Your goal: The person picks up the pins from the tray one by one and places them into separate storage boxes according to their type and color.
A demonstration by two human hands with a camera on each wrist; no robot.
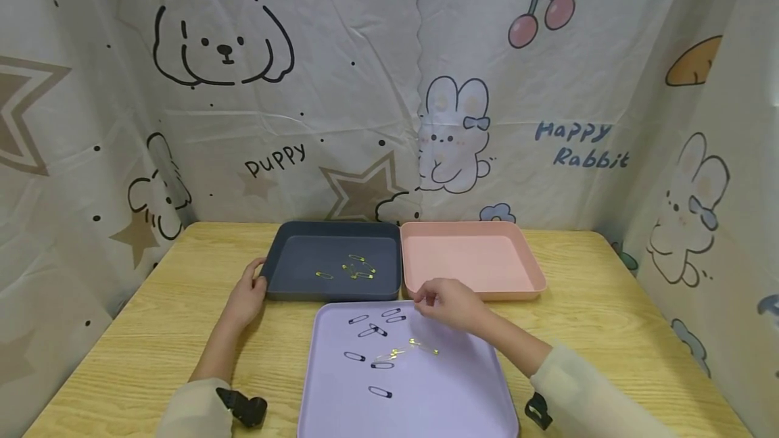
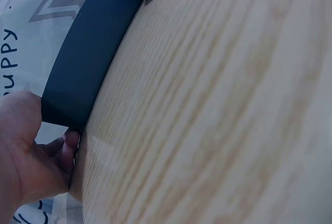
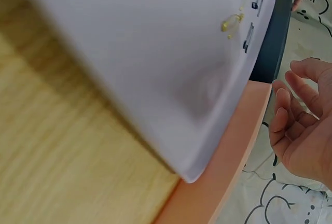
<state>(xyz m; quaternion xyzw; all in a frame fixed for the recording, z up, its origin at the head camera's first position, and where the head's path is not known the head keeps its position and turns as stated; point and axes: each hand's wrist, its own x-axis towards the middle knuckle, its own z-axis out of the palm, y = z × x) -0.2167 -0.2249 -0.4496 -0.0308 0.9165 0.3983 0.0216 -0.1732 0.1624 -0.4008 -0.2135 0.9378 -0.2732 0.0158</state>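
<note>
My left hand (image 1: 248,290) grips the front left corner of a dark grey tray (image 1: 272,269), thumb on the side wall and fingers on the front wall; the left wrist view shows the same hand (image 2: 31,162) at that tray's corner (image 2: 83,63). A few gold safety pins (image 1: 357,269) lie in it. My right hand (image 1: 447,301) hovers over the far right corner of a lilac tray (image 1: 438,391), its fingers (image 3: 282,115) loosely bent and holding nothing. That tray carries several black pins (image 1: 372,331) and some gold pins (image 1: 409,350).
An empty pink tray (image 1: 468,259) stands right of the dark one, touching it. All trays sit on a wooden table (image 1: 608,303). Printed cloth walls (image 1: 365,86) close in the back and both sides. Bare wood lies left and right of the trays.
</note>
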